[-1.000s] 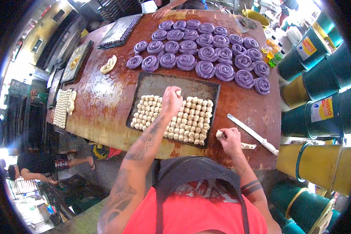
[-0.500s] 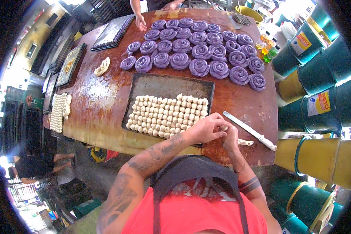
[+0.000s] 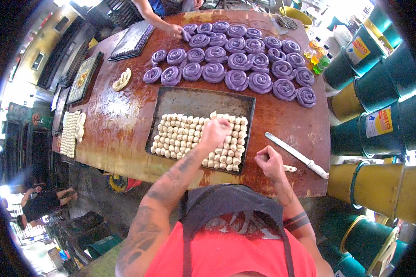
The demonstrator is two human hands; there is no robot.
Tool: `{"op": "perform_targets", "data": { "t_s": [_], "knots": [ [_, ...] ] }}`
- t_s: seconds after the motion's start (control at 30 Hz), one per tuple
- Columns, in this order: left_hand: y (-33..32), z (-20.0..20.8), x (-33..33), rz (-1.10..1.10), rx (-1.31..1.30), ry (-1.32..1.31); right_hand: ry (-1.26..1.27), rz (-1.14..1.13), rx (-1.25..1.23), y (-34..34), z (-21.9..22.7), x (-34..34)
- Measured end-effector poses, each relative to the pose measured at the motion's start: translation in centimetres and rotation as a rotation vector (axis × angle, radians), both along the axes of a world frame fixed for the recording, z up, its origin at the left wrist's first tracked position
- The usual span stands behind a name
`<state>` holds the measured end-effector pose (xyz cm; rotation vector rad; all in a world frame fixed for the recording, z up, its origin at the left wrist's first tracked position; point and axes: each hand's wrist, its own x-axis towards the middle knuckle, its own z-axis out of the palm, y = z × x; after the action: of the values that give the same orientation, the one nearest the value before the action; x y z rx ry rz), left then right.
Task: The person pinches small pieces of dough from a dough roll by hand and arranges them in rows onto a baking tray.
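My left hand (image 3: pixel 216 133) is over the dark baking tray (image 3: pixel 180 99), fingers pinched together among the rows of small pale dough balls (image 3: pixel 178 131). Whatever is between its fingertips is hidden. Just right of the tray, low over the table, my right hand (image 3: pixel 270 164) is closed. A pale strip of dough (image 3: pixel 290 168) shows beside it and seems to run into its grip. To the right of that hand lies a long knife (image 3: pixel 293 151) with a white handle, its blade pointing away to the left.
Rows of purple dough coils (image 3: pixel 238 62) cover the far table. A co-worker's hand (image 3: pixel 175 31) touches one there. A pale dough twist (image 3: pixel 122 80) lies left, with more trays (image 3: pixel 84 77) along that edge. Bottles (image 3: pixel 318 55) stand far right; green and yellow drums (image 3: pixel 379 92) line the right.
My hands have come apart: the left moved away from me onto the tray's dough balls, the right stayed near the strip. The co-worker's hand moved right onto a purple coil.
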<state>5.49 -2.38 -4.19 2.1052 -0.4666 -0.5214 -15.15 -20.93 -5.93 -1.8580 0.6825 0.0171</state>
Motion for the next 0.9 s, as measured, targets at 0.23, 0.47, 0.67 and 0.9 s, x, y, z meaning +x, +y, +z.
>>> {"op": "perform_targets", "data": {
  "t_s": [0.23, 0.47, 0.67, 0.9],
  "knots": [
    [2.6, -4.4, 6.9, 0.219, 0.138, -0.51, -0.073, 0.198, -0.434, -1.5, -2.7, -1.2],
    [0.0, -2.5, 1.3, 0.059, -0.092, -0.595, -0.06, -0.036, -0.111, -1.8, -0.6, -0.5],
    [-5.3, 4.3, -7.7, -0.682, -0.363, -0.071, -0.36, -0.212, 0.187, 0.0, -2.5, 0.4],
    [-3.9, -1.1, -7.3, -0.295, -0.226, 0.142, -0.265, -0.071, -0.235, 1.8, 0.7, 0.6]
  ]
}}
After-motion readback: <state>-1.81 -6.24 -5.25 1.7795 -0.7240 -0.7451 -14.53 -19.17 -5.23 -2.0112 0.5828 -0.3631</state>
